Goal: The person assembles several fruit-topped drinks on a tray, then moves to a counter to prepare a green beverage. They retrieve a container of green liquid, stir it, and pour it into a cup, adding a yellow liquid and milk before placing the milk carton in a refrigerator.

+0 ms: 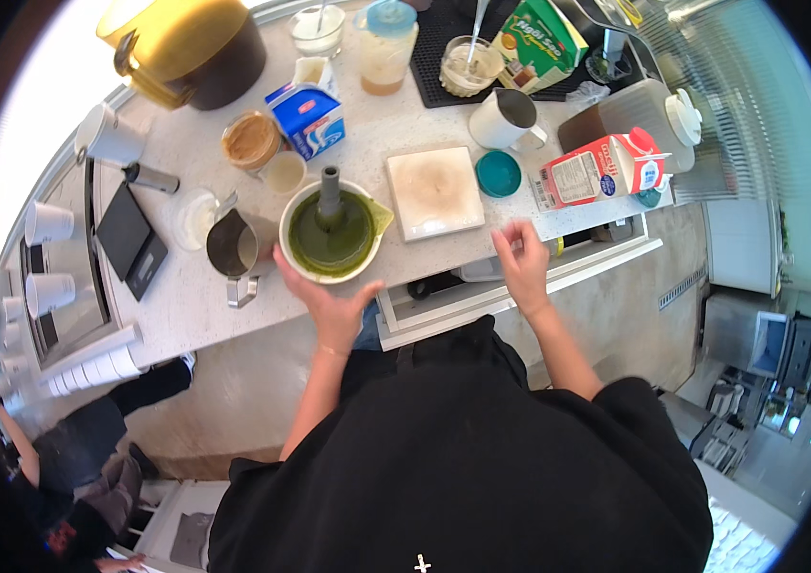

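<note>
A white spouted bowl holds thick dark green liquid, which coats its inner wall and spout. Standing in the liquid is a tool with a grey tubular handle; its lower end is hidden. My left hand curves around the bowl's near left side with thumb and fingers spread; whether it touches the bowl I cannot tell. My right hand, fingers loosely curled and seemingly holding nothing, hovers by the counter's front edge. Beyond it lies a square pale tile. Left of the bowl stands a steel milk pitcher.
A drawer stands open below the counter edge. Around the work area are a blue carton, a jar of brown powder, a white pitcher, a teal lid, a red-and-white carton and a black scale. Another person is at lower left.
</note>
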`<state>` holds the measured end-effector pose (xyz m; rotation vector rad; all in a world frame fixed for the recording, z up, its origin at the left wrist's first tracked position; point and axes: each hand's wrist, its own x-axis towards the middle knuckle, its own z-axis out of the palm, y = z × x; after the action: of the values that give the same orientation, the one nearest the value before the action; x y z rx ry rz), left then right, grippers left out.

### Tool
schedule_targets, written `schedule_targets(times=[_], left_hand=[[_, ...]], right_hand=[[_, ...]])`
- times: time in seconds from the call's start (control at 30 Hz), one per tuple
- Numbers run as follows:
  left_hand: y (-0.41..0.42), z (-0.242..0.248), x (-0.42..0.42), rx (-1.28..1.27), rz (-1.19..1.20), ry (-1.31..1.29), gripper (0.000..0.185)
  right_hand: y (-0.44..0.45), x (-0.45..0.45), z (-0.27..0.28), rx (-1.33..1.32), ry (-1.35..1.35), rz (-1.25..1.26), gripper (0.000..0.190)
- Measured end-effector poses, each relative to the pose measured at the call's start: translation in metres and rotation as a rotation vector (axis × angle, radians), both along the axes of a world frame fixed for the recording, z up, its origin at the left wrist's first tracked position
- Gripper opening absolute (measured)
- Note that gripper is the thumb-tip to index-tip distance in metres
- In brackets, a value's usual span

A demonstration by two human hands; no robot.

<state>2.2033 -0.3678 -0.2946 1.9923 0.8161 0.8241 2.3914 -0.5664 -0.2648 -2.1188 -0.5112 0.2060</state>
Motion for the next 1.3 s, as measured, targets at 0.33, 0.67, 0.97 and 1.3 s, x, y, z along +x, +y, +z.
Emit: schedule_targets(times=[0.33, 0.67, 0.97, 1.3], left_hand=[[-0.057, -0.074, -0.062, 0.135, -0.736, 0.330, 0.044], [-0.110, -0.071, -0.070, 0.550, -0.155, 0.452, 0.040], [-0.110, -0.063, -0.024, 0.460, 0.061, 0.445, 0.027], [0.096, 0.095, -0.152, 0.549, 0.450, -0.009, 0.012]], right_hand=[[-0.106, -0.060, -0.097, -0.531, -0.359, 0.122, 0.049], [-0.080, -0.053, -0.089, 0.711, 1.197, -0.429, 0.075], [-0.063, -0.008, -0.116, 0.758, 1.244, -0.224, 0.071], [-0.149, -0.024, -0.176, -0.357, 0.806, 0.300, 0.053]])
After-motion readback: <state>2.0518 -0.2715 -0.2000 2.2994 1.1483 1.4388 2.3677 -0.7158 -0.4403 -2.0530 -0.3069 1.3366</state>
